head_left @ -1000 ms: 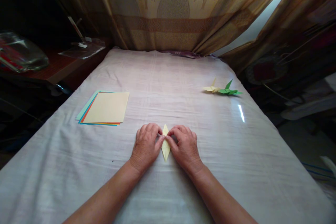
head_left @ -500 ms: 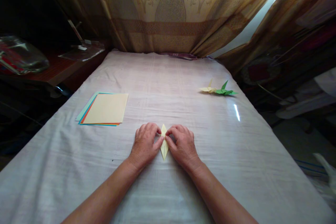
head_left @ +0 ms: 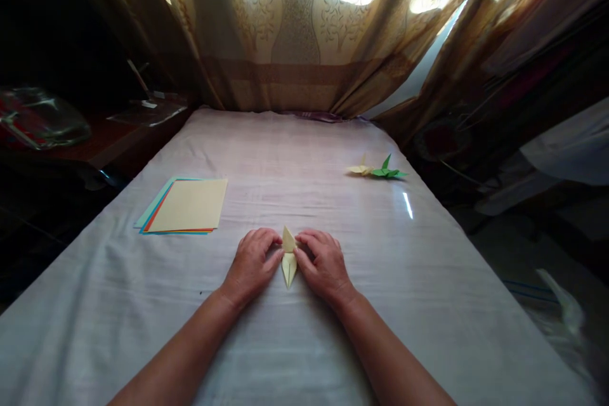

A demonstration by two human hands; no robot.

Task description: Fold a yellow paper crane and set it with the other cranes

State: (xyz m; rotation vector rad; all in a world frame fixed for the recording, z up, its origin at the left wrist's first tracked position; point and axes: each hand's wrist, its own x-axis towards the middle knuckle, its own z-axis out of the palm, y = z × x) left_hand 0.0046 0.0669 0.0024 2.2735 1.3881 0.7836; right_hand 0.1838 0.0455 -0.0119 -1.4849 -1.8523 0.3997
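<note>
A small pale yellow folded paper [head_left: 288, 264] lies near the front middle of the cloth-covered surface, its pointed ends facing away from and toward me. My left hand [head_left: 257, 259] pinches its left side between thumb and fingers. On the opposite side, my right hand [head_left: 323, 260] pinches the right edge in the same way. The upper point is tilted up, and a crease crosses the middle.
A stack of coloured square sheets [head_left: 190, 205] lies at the left. Back right are a pale folded paper bird [head_left: 361, 170] and a green one [head_left: 389, 172]. A clear jar [head_left: 45, 119] rests on the dark side table. Curtains hang behind.
The view has tilted up and shifted right. Between my hands the folded paper has opened out at the middle, and its upper part now looks raised. Both hands still hold its sides.
</note>
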